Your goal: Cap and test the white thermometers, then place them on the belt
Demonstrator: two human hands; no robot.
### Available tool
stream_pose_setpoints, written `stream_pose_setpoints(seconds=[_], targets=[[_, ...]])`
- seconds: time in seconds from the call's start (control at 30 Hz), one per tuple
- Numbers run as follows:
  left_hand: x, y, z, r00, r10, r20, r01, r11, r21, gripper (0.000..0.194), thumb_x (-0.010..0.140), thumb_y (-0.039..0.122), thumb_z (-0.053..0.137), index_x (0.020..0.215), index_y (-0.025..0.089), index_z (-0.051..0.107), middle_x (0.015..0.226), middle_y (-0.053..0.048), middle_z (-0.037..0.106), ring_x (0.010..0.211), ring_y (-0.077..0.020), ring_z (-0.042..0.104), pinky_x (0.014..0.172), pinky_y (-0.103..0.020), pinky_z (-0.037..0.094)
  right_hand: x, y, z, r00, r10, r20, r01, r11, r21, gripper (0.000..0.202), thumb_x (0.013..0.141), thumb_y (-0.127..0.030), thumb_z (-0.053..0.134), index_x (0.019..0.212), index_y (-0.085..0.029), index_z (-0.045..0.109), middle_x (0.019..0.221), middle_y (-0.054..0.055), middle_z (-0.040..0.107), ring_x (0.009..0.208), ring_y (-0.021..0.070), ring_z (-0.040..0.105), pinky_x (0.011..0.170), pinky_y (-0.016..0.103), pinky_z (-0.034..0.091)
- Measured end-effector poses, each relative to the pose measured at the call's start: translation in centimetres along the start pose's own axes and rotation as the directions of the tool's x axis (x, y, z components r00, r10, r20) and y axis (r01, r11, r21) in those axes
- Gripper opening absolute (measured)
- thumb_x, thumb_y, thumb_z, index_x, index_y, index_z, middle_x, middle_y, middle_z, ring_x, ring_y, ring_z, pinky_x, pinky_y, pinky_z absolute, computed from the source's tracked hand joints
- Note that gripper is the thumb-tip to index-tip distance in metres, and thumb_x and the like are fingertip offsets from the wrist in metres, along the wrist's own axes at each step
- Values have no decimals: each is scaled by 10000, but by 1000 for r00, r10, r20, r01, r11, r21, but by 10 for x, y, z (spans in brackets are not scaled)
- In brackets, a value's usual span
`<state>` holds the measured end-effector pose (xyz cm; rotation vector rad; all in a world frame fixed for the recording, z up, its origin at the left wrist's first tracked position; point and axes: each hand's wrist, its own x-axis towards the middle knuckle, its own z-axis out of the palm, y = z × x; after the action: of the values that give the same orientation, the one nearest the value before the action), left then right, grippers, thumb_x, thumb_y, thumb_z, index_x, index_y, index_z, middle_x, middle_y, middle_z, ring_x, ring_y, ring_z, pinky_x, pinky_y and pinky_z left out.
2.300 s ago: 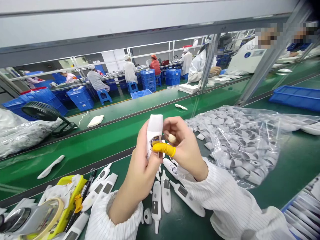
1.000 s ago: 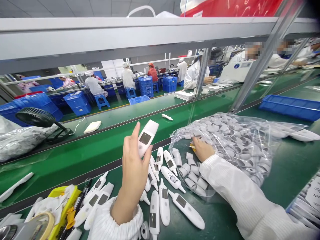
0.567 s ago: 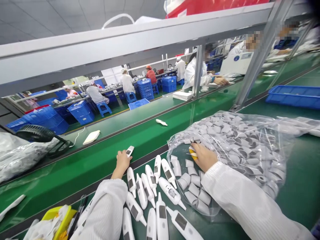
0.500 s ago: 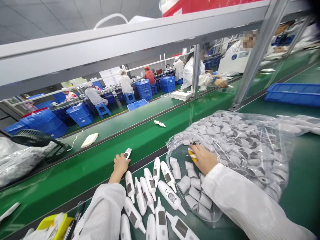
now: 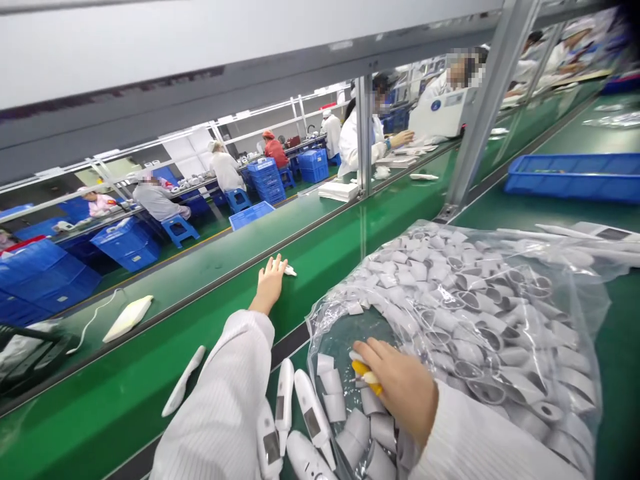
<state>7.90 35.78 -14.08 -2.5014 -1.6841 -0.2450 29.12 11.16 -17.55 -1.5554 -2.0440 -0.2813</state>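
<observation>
My left hand reaches over the green conveyor belt with its fingers stretched out. Just beside its fingertips lies a white ear thermometer, partly covered by the hand. Closed around a small yellow-and-white object, its kind unclear, my right hand is at the mouth of a clear plastic bag. Grey curved plastic sleeves fill the bag and spill near its opening. Several white thermometers with dark screens lie on the table below my left forearm.
Another white thermometer lies on the belt at left. A metal post and an overhead shelf beam frame the station. At right sits a blue tray. Across the belt, a co-worker in white sits by stacked white pieces.
My left hand has let go of a thermometer on the belt and moved farther out to another one. My right hand keeps the yellow-and-white object. The view has shifted right.
</observation>
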Motion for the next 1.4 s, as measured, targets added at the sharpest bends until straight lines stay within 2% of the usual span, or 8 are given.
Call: stream_pose_setpoints(seconds=[0.2,0.43,0.6,0.9,1.0,1.07,1.2,1.4], targets=[[19,-10,11,998,-49,44,56,983,-177,375,943,344,608,1274,172,580,1335,-114,571,1189,-263,578,1000,-508,497,-2,-7,1,999,20,-36,-19,1000,9,477,649,9,575,1061,-232,570,819,3,626,685,172,616,481,307,339],[-21,-32,-18,932,-362,27,322,789,-523,357,941,346,610,1247,162,586,1283,-109,592,1117,-242,608,939,-466,535,-2,2,2,998,21,66,-23,1000,21,470,705,-26,554,1134,-215,584,885,27,632,713,178,628,500,278,374],[-74,-20,-51,881,-458,120,343,441,-830,352,956,361,589,1237,149,580,1164,-92,636,963,-196,653,825,-394,577,-3,9,8,989,116,90,-138,941,309,447,819,-66,447,1224,-194,588,1038,86,664,951,226,661,703,306,498],[-219,33,-144,951,-281,130,109,-92,-990,530,913,324,619,1395,207,431,1153,-84,644,989,-213,698,867,-383,602,34,-25,-28,980,150,129,-198,751,630,288,850,-218,455,1082,-190,624,1069,91,706,1004,233,670,852,365,543],[-256,50,-171,959,-273,78,34,-162,-986,607,873,373,661,1403,218,409,1099,-74,651,948,-214,704,827,-362,608,54,-62,-64,983,129,133,-186,646,740,291,896,-329,482,1126,-201,607,893,39,656,768,164,642,647,269,528],[-275,61,-184,971,-240,24,-29,-214,-976,584,895,380,623,1399,209,383,954,-42,656,847,-187,698,786,-340,604,65,-90,-91,974,153,168,-218,422,880,341,908,-447,538,1151,-210,573,721,-26,547,530,97,493,461,195,390],[-303,75,-196,968,-252,-18,-43,-94,-995,518,927,386,572,1394,270,378,823,8,607,600,-118,567,557,-240,522,77,-137,-131,979,147,144,-138,-46,989,383,796,-451,741,1037,-221,551,609,-81,469,440,45,336,404,155,233],[-313,81,-197,943,-301,-142,-14,391,-920,590,827,340,721,1375,358,502,1203,-29,667,840,-204,660,668,-273,524,74,-158,-138,985,170,-34,43,-51,998,266,809,-359,756,999,-231,621,738,-40,599,504,53,432,442,161,332]])
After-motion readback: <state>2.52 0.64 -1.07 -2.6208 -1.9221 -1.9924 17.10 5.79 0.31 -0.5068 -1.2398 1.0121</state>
